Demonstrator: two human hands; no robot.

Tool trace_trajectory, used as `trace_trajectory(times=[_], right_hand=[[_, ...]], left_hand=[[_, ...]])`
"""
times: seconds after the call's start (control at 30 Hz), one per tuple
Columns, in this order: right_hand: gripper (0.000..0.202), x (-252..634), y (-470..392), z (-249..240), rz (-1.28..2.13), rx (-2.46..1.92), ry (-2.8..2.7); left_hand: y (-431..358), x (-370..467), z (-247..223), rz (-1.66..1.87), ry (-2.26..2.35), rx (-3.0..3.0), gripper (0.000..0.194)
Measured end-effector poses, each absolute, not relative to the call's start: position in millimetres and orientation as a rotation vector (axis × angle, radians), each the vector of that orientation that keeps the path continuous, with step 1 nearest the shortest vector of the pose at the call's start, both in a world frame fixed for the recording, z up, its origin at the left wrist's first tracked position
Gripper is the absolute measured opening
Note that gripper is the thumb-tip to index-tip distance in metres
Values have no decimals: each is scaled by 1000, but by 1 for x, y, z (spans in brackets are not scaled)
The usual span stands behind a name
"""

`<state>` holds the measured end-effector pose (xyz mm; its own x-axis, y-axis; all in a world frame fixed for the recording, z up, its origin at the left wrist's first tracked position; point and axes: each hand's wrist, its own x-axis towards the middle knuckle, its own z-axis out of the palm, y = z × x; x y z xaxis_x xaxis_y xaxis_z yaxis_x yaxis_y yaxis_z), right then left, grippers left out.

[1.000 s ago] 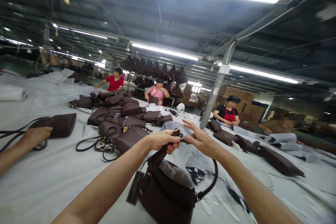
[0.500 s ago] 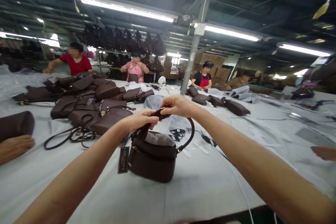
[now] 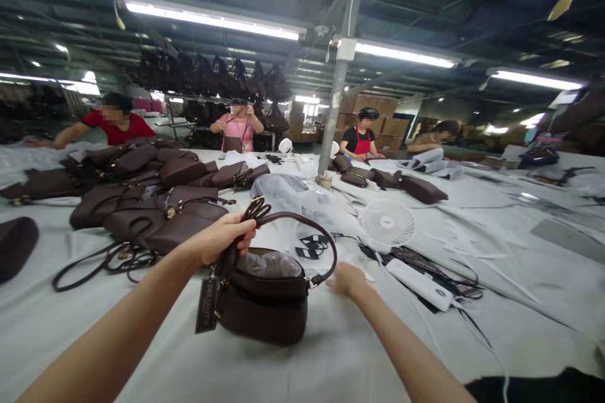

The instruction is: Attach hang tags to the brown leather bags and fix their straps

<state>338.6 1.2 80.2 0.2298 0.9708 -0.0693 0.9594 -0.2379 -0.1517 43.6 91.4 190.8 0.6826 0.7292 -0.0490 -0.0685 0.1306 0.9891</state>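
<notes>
A dark brown handbag (image 3: 265, 312) stands on the white-covered table, its top open and clear plastic stuffing (image 3: 271, 264) showing inside. A black tag (image 3: 207, 305) with lettering hangs at its left side. Above the bag's left end, my left hand (image 3: 229, 236) is closed around the folded strap (image 3: 255, 209). The handle (image 3: 316, 223) arches up toward the right. Just right of the handle's lower end is my right hand (image 3: 350, 280), blurred, its fingers too smeared to read.
Brown bags (image 3: 155, 214) are piled at the left. A white fan (image 3: 387, 225), a white power bank (image 3: 418, 283) and cables lie to the right. A pole (image 3: 334, 113) rises mid-table. Several people, one in red (image 3: 118, 126), work across the table.
My right hand has left the strap and moved down to the right of the bag. My left hand has moved left and lower, still holding the strap. The fan and power bank are now visible.
</notes>
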Motion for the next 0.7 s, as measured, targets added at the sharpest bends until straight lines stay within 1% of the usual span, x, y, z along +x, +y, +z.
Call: trace_trajectory(times=[0.07,0.1,0.13,0.2,0.27,0.4,0.57,0.7], right_hand=[[21,331,-2,46,224,-2417,-1875],[17,329,-3,35,224,-2403,-1860],[12,329,-5,28,221,-2376,-1845],[17,337,-11,25,241,-2300,-1814],[21,352,-21,32,311,-2197,-1789],[12,380,-52,58,484,-1961,-1675],[26,382,-91,86,575,-1746,-1403],[27,373,-107,98,699,-1383,-1036]], left_hand=[[91,44,190,649,627,1323,39],[90,44,190,657,630,1321,39],[90,43,190,664,634,1316,40],[88,42,191,687,641,1291,41],[87,41,192,705,638,1253,42],[84,40,194,702,588,1204,43],[79,49,195,680,518,1201,39],[71,54,196,665,517,1212,39]])
